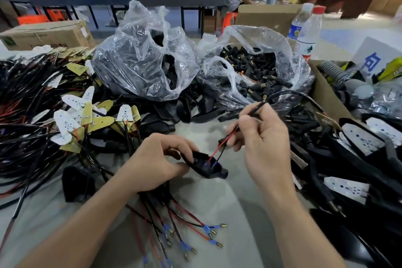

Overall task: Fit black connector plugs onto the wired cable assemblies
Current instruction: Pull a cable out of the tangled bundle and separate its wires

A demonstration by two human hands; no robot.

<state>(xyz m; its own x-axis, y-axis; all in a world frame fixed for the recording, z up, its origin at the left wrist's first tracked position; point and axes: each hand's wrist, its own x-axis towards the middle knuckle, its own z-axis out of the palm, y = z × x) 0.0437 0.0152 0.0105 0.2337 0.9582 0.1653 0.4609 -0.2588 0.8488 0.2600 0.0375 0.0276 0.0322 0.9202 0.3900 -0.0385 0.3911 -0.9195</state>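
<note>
L hand (pixel 156 161), fingers clamped on black plug (pixel 204 164) near centre; R hand (pixel 265 143) fingers pinch cable (pixel 257 107), wires (pixel 220 149) running into plug.

I see the left hand (pixel 156 159) and right hand (pixel 265 143), both bare. Left forearm (pixel 91 224) and right forearm (pixel 289 224) bare too, uncovered right down to btm edge of my feed. Wrists slim, fingers long & slender, w/ fine creases over the knuckles. Nails too blurred to judge. Forearms look stretched by the wide-angle lens.
</note>
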